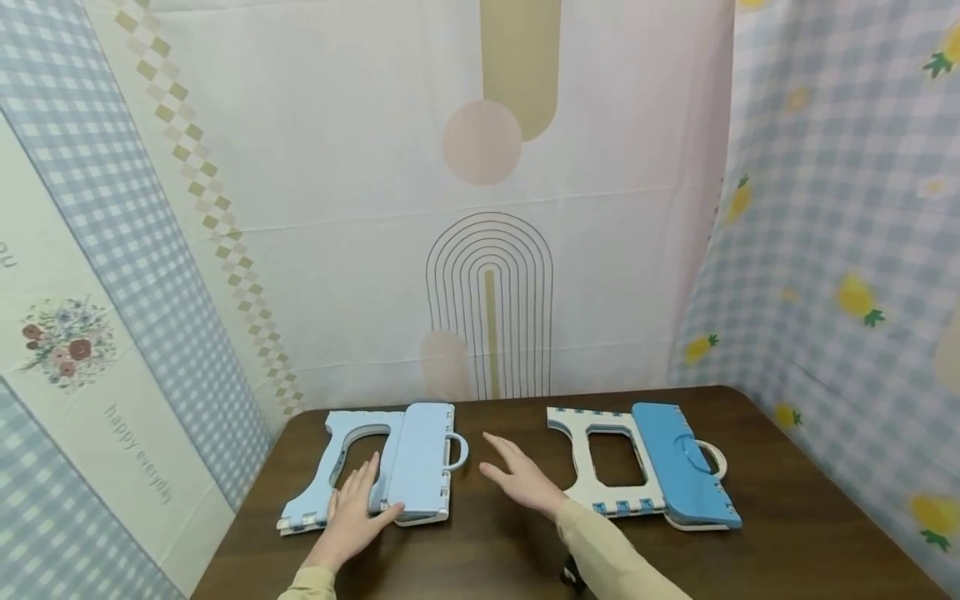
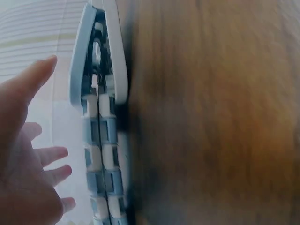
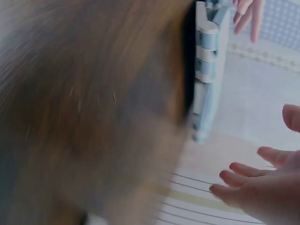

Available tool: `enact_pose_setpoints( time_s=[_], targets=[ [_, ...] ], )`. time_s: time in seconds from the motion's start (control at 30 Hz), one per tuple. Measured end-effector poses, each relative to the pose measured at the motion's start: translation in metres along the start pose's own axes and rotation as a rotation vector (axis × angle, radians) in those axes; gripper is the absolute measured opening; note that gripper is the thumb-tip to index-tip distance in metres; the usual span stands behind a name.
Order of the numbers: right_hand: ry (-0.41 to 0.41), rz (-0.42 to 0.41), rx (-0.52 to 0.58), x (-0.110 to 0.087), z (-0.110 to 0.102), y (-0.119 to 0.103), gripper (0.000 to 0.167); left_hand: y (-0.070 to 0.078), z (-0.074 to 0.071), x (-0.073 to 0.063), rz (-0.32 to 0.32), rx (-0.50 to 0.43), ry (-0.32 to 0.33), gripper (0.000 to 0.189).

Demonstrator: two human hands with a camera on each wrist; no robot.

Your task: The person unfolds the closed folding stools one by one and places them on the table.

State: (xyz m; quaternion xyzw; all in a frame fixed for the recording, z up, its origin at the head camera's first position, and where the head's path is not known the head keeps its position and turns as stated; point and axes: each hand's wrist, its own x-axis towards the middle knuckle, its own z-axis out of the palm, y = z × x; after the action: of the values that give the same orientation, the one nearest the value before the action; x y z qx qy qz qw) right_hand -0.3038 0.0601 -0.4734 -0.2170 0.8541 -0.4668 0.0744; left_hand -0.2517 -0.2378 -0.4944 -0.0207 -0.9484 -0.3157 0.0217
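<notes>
A light blue folding stool [image 1: 422,458], folded flat with a small loop handle, lies on the left side of the table. My left hand [image 1: 352,512] is over its near part with fingers spread, holding nothing. In the left wrist view that hand [image 2: 28,164] appears beside the stool's hinged edge [image 2: 100,140]. My right hand [image 1: 525,479] hovers between the two stools, its fingers extended and nothing in them. A second folded stool [image 1: 671,467], white with a blue panel, lies right of it. The right wrist view has the right hand [image 3: 267,183] apart from the light blue stool [image 3: 205,70].
Both stools rest on a dark brown wooden table [image 1: 495,542] with rounded far corners. A patterned cloth [image 1: 360,208] hangs behind it, and checked cloths [image 1: 847,250] hang at the sides. A small black object [image 1: 572,575] shows beneath the right sleeve.
</notes>
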Motion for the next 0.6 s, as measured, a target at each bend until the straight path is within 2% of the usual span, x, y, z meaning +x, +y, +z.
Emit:
enact_pose_setpoints(
  time_s=[0.07,0.17,0.27,0.3,0.43,0.6],
  targets=[
    [-0.038,0.047,0.11,0.014,0.007,0.004,0.061,-0.005,-0.002,-0.001,-0.025,0.002,0.003,0.102],
    [-0.103,0.148,0.348,0.032,0.014,0.016,0.06,-0.01,-0.003,-0.005,-0.062,0.03,0.009,0.108],
    [-0.123,0.27,0.572,0.046,0.019,0.026,0.059,-0.015,-0.003,-0.009,-0.085,0.047,0.01,0.112],
    [-0.118,0.301,0.617,0.051,0.021,0.028,0.058,-0.016,-0.003,-0.009,-0.086,0.052,0.011,0.112],
    [-0.082,0.409,0.709,0.067,0.027,0.026,0.05,-0.022,-0.006,-0.004,-0.057,0.069,0.009,0.114],
    [-0.068,0.455,0.714,0.083,0.034,0.021,0.04,-0.026,-0.013,0.003,-0.029,0.094,0.0,0.113]
  ],
)
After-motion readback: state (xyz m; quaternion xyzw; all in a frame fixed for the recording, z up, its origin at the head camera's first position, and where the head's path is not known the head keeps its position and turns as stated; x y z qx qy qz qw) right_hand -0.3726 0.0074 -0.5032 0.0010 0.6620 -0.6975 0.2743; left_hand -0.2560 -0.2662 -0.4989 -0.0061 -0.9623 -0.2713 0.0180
